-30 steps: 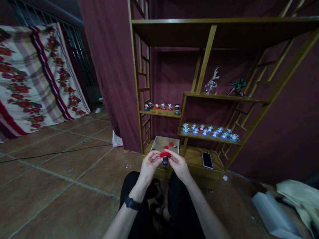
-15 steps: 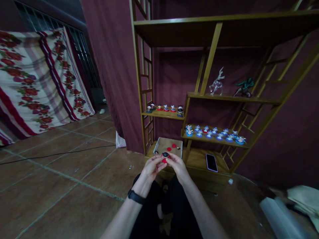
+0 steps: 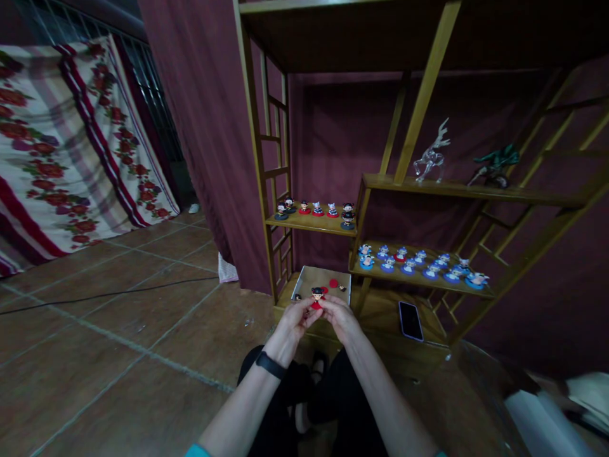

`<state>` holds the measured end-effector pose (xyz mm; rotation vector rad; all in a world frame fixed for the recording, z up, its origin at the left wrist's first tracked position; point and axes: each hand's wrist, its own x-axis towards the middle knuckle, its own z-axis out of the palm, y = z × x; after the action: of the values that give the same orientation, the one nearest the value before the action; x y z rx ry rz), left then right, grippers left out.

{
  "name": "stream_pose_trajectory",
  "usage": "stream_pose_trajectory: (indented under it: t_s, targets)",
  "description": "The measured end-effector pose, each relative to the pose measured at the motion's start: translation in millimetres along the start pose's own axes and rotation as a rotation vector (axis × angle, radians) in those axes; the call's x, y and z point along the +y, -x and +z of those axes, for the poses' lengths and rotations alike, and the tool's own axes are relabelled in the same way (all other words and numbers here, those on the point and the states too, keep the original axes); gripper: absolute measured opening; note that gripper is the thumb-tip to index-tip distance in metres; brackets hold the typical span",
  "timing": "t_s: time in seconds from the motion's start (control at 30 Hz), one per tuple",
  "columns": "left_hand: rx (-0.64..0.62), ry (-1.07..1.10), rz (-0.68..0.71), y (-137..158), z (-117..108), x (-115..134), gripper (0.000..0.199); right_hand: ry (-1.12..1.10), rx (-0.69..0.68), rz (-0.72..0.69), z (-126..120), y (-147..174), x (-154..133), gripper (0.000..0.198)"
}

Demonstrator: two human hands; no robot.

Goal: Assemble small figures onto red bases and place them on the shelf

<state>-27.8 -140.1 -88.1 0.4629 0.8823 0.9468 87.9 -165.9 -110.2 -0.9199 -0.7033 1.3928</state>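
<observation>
In the head view, a small black-haired figurine with a red lower part point(image 3: 317, 296) is held between the two bare hands, just in front of the near edge of a shallow, lidless box with pale walls and a tan floor point(image 3: 314, 276). The figurine's long axis is kept roughly upright, head up, front turned towards the wearer. Its red lower part is pinched from one side by the left hand point(image 3: 295, 319) and from the other by the right hand point(image 3: 340, 317); the fingers of both are curled in, with only the figurine's width left between them. Neither hand is clearly nearer to it, as it is touched by both.

Inside the box, a flat, round red disc point(image 3: 333, 283) is seen towards the right, with a second red disc point(image 3: 324, 289) partly hidden behind the figurine. A small dark-and-pale piece point(image 3: 342, 288) lies near the box's right wall, and a small black-topped piece point(image 3: 297, 297) near its left; their exact form cannot be told. Above the box, a row of little figurines on red and dark bases point(image 3: 318, 209) is carried by a wooden shelf point(image 3: 311, 222). To the box's right, a dark-screened phone with a pale purple edge point(image 3: 410, 320) is laid flat.
</observation>
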Motion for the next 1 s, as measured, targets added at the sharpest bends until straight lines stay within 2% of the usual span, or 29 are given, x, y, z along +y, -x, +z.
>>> stream_pose_trajectory:
  t_s: [0.17, 0.47, 0.6, 0.8, 0.9, 1.0]
  targets:
    - [-0.083, -0.024, -0.05, -15.9, -2.8, 9.5, 0.006, -0.044, 0.026, 0.036, -0.2, -16.1, 2.5, 0.031]
    - [-0.046, -0.09, 0.022, -35.7, -4.6, 22.1, 0.005, -0.112, 0.075, 0.011, 9.6, -43.7, 6.1, 0.026]
    - [-0.017, -0.079, 0.013, -43.1, -3.7, 25.5, 0.004, -0.123, 0.117, -0.006, 11.1, -53.4, 7.5, 0.023]
    - [-0.064, 0.041, -0.085, -54.1, -9.3, 28.2, 0.01, -0.064, 0.005, 0.025, 4.6, -55.4, 3.1, 0.03]
    - [-0.094, 0.072, -0.048, -55.5, -11.5, 25.2, 0.01, -0.022, -0.01, -0.009, 1.7, -55.4, 1.7, 0.034]
    - [-0.127, 0.021, 0.055, -51.7, -11.4, 20.3, 0.013, 0.051, -0.017, -0.08, 1.5, -55.9, 0.4, 0.037]
